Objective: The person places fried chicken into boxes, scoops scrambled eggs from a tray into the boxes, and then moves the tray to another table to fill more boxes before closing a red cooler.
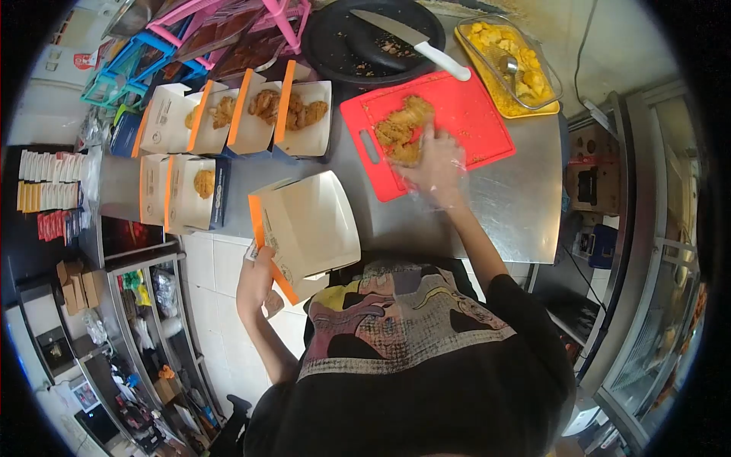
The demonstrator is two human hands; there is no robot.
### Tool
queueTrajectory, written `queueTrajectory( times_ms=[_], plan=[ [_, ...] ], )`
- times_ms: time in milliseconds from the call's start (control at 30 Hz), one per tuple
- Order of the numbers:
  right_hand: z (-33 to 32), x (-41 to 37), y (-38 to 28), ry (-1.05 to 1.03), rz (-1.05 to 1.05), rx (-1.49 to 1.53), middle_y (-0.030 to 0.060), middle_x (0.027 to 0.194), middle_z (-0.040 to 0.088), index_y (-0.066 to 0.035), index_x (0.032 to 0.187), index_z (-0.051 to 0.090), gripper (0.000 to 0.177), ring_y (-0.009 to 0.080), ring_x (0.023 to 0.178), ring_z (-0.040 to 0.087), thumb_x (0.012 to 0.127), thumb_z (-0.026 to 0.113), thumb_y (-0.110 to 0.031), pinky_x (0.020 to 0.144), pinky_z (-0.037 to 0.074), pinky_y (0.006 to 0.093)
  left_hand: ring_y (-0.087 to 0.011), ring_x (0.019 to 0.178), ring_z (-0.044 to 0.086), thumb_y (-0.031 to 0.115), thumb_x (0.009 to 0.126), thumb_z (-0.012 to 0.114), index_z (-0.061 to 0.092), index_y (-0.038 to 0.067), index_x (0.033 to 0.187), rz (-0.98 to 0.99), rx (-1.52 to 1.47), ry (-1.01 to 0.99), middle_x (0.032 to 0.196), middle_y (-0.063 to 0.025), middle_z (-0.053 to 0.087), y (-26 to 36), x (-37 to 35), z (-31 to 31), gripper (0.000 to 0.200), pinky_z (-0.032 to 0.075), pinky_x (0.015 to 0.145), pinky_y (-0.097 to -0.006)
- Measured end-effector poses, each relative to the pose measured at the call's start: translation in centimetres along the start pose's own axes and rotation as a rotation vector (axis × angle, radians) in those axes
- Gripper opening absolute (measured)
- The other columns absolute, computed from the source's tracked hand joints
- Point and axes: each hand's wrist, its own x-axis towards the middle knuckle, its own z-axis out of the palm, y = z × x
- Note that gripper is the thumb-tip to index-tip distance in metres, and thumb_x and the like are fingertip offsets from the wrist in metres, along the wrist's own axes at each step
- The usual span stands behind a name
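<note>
One left grip (257, 283) around box (312, 225)

Takeaway food kitchen: steel counter (525, 206), takeaway boxes (308, 137), sauce sachets (46, 183)

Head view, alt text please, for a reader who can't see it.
A gloved right hand rests on fried chicken on a red board, while the left hand holds an empty open box. Filled boxes and a knife lie beyond.
</note>
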Motion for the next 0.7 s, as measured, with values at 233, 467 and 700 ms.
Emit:
queueTrajectory(
  times_ms=[233,467,700],
  plan=[
    [1.3,0.4,1.2,-0.069,-0.012,0.049,0.017,0.094,0.051,-0.004,0.119,0.044,0.079,0.0305,0.09,0.051,0.063,0.063,-0.057,0.074,0.04,0.0453,-0.0101,0.052,0.04,0.024,0.078,0.042,0.052,-0.001,0.103,-0.089,0.065,0.043,0.063,-0.0026,0.049,-1.2,0.6,-1.1,0.037,0.033,0.048,-0.0263],
    [-1.2,0.4,2.7,-0.191,-0.339,0.196,0.0176,0.11,0.053,-0.004,0.121,0.047,0.047,0.032,0.104,0.048,0.078,0.057,-0.022,0.091,0.037,0.0393,-0.0213,0.061,0.05,0.016,0.078,0.047,0.056,0.001,0.075,0.651,0.518,-0.226,0.068,-0.0085,0.052,-7.8,5.1,-2.3,0.017,0.042,0.058,-0.0341],
    [2.1,1.9,4.5,0.045,-0.324,0.312,0.0181,0.109,0.054,-0.005,0.114,0.051,0.037,0.0274,0.098,0.053,0.085,0.047,-0.027,0.078,0.043,0.0375,-0.0292,0.063,0.059,0.015,0.068,0.046,0.056,-0.003,0.071,0.588,0.414,0.091,0.069,-0.0193,0.058,-6.3,7.2,2.2,0.021,0.046,0.058,-0.0395]
  ],
)
